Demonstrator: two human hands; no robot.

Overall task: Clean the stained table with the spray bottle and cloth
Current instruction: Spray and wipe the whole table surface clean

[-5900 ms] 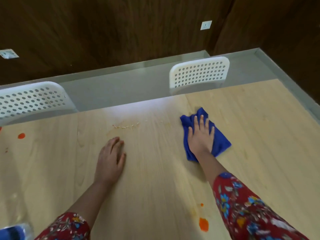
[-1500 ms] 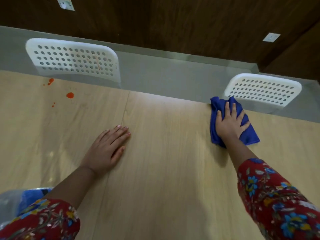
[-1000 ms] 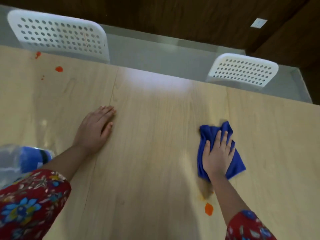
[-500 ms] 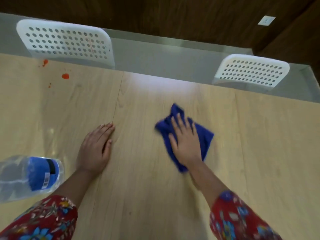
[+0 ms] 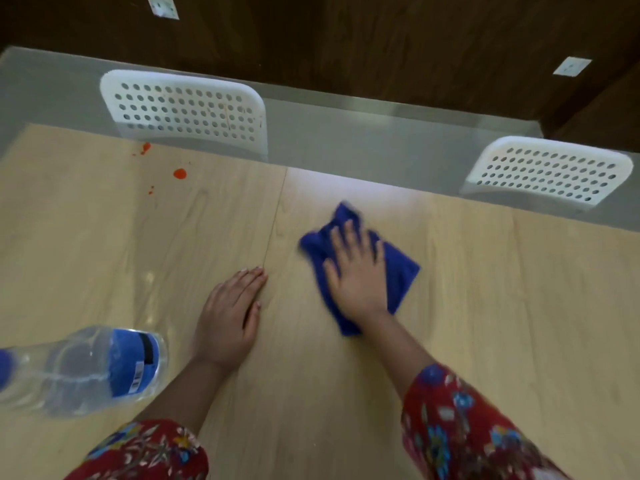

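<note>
My right hand [image 5: 358, 275] lies flat with spread fingers on a crumpled blue cloth [image 5: 398, 271] and presses it onto the light wooden table [image 5: 519, 323]. My left hand [image 5: 230, 313] rests palm down on the table just left of the cloth, fingers straight. A clear plastic bottle [image 5: 86, 368] with a blue label stands at the near left, its top cut off by the frame edge. Orange stains [image 5: 180, 173] dot the far left of the table.
Two white perforated chair backs stand beyond the far table edge, one at the left [image 5: 183, 112] and one at the right [image 5: 547, 171]. Behind them run a grey floor strip and a dark wooden wall [image 5: 381, 39] with sockets.
My right hand and the cloth came back from the far edge near the right chair, swept toward me, then leftward to the table's middle. My left hand stayed flat in place.
</note>
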